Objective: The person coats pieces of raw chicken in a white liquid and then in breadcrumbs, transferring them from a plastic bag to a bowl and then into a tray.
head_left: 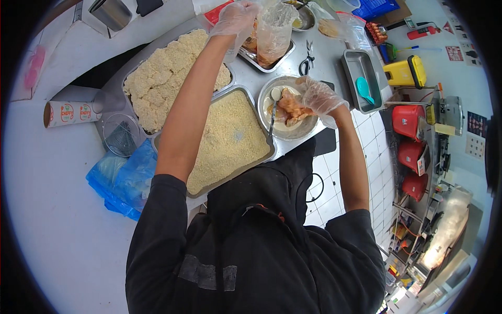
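Note:
My left hand, in a transparent plastic glove, reaches to the far side of the table. Its fingers are closed on the edge of a plastic bag that holds raw, marinated chicken and rests in a metal tray. My right hand, gloved too, is over the right side of a round metal bowl of pale batter. It grips raw chicken in that bowl, though the glove partly hides the fingertips. A spoon leans inside the bowl's left side, its dark handle toward me.
Nearest me lies a tray of breadcrumb-like coating; behind it is a tray heaped with pale flour. Scissors lie beyond the bowl. At right stands a grey tray with a turquoise scoop. A wire strainer and blue bag are left.

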### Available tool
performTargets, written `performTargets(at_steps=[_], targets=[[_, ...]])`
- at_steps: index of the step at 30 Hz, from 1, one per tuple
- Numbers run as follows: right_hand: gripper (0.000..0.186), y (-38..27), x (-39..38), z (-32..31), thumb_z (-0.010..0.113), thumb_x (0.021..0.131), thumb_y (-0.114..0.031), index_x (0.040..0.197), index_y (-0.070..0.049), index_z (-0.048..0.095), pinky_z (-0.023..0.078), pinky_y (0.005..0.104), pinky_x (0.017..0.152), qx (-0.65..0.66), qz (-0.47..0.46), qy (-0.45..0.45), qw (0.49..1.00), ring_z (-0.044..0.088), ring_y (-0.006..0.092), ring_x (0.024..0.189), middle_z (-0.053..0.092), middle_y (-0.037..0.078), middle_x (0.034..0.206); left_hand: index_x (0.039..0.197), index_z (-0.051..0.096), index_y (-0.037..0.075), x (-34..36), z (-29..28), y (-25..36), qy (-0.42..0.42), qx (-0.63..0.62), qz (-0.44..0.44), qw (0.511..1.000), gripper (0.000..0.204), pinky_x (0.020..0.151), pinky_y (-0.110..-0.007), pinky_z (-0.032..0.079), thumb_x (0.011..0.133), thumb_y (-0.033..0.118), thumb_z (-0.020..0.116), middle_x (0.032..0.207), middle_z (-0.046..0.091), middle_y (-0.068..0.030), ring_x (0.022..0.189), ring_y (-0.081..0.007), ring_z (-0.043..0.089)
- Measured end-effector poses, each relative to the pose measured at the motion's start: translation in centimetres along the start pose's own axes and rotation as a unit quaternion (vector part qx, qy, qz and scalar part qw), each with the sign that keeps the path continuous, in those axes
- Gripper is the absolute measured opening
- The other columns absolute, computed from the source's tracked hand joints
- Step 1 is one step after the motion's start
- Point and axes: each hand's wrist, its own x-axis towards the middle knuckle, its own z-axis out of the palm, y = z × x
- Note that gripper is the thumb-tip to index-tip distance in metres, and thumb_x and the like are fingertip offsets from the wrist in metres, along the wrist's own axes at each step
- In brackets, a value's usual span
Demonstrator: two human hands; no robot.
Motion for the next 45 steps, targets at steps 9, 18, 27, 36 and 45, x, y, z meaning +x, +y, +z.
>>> performTargets(at_steps=[9, 18, 27, 36, 45], targets=[[0.02, 4.7, 1.5, -2.2, 0.058, 0.096, -0.008, 0.115, -0.004, 0.063, 0.051, 0.0315, 0.088, 0.143, -0.059, 0.041, 0.987, 0.064, 0.0187, 0.101, 0.068, 0.011, 0.112, 0.104, 0.072, 0.007, 0.7, 0.7, -2.0, 0.027, 0.033, 0.07, 0.997, 0.036, 0.077, -0.037, 0.053, 0.087, 0.038, 0.06, 0.085, 0.071, -0.0143, 0.077, -0.0215, 0.069], [0.018, -5.4, 19.9, -8.5, 0.057, 0.09, -0.016, 0.096, -0.006, 0.07, 0.055, 0.0356, 0.075, -0.309, -0.252, 0.068, 0.914, 0.069, 0.0264, 0.081, 0.071, 0.013, 0.087, 0.096, 0.07, 0.003, 2.5, 1.1, -4.4, 0.029, -0.059, 0.093, 0.993, 0.032, 0.07, -0.03, 0.049, 0.09, 0.033, 0.06, 0.081, 0.066, -0.0051, 0.073, -0.0142, 0.061], [0.041, -6.3, 26.4, -0.5, 0.057, 0.087, -0.035, 0.117, -0.008, 0.063, 0.039, 0.0451, 0.105, -0.35, -0.179, -0.07, 0.917, 0.056, 0.0371, 0.115, 0.064, 0.018, 0.121, 0.091, 0.074, 0.005, 2.7, 0.7, -10.0, 0.073, 0.122, 0.054, 0.988, 0.035, 0.081, -0.038, 0.051, 0.087, 0.037, 0.06, 0.09, 0.071, -0.0135, 0.082, -0.0282, 0.068], [0.039, 4.2, 29.1, 4.3, 0.061, 0.087, -0.03, 0.119, -0.008, 0.062, 0.045, 0.0392, 0.096, -0.205, -0.206, -0.055, 0.955, 0.058, 0.0309, 0.104, 0.065, 0.014, 0.116, 0.087, 0.075, 0.009, 3.6, 2.9, -11.4, 0.02, 0.084, 0.059, 0.994, 0.037, 0.085, -0.041, 0.051, 0.08, 0.037, 0.052, 0.087, 0.07, -0.0199, 0.086, -0.0361, 0.068], [0.038, 6.6, 30.3, 5.1, 0.065, 0.087, -0.024, 0.122, -0.009, 0.059, 0.05, 0.0342, 0.088, -0.189, -0.258, -0.054, 0.946, 0.058, 0.0248, 0.094, 0.065, 0.009, 0.113, 0.095, 0.074, 0.006, 4.7, 3.1, -11.6, -0.017, 0.113, 0.057, 0.992, 0.042, 0.085, -0.038, 0.05, 0.08, 0.042, 0.059, 0.088, 0.071, -0.0179, 0.088, -0.0291, 0.068]])
